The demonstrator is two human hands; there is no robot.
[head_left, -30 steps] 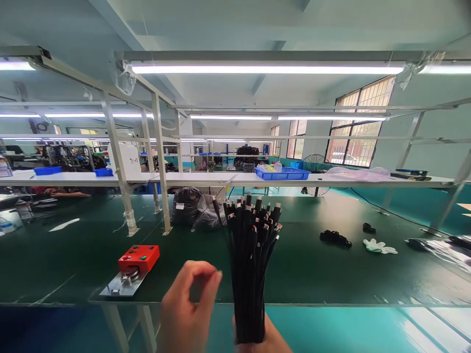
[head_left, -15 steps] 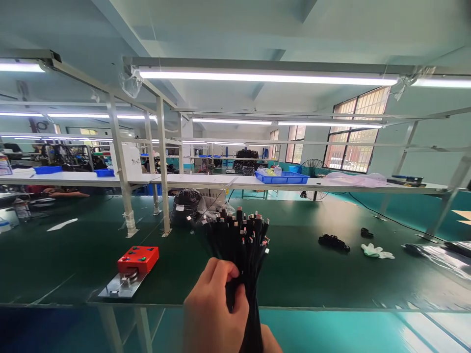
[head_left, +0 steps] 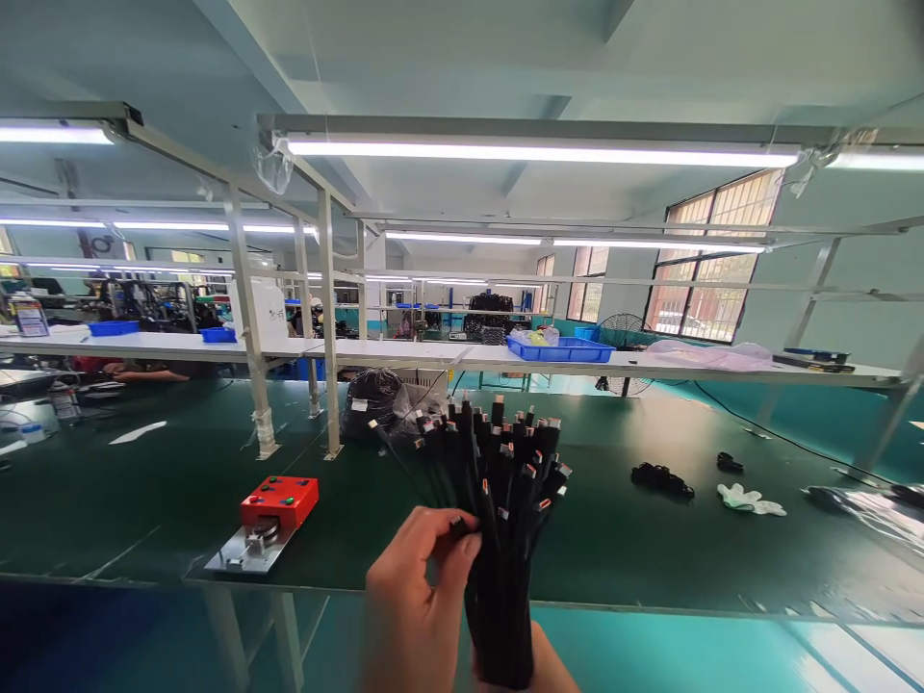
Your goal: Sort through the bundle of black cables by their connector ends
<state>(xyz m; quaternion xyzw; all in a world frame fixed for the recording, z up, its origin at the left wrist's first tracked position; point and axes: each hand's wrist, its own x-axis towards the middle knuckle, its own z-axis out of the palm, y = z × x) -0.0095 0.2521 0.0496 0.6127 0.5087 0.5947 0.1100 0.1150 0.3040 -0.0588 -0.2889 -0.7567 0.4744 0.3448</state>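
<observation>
Cables [head_left: 498,500], one black bunch, stand upright above the green table [head_left: 650,549]. Right hand [head_left: 538,664] wraps the bottom tight. Left hand [head_left: 419,606], fingers bent, pinches one cable beside the bunch.

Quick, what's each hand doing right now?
Left hand: fingers pinching one cable of the bundle of black cables.
Right hand: closed around the bundle's base.

**Black cable bundle held upright**

A thick bundle of black cables [head_left: 505,539] stands nearly upright in front of the green bench, packed tight at its lower end. At the top, the strands fan apart, each ending in a small metal-tipped connector.
</observation>
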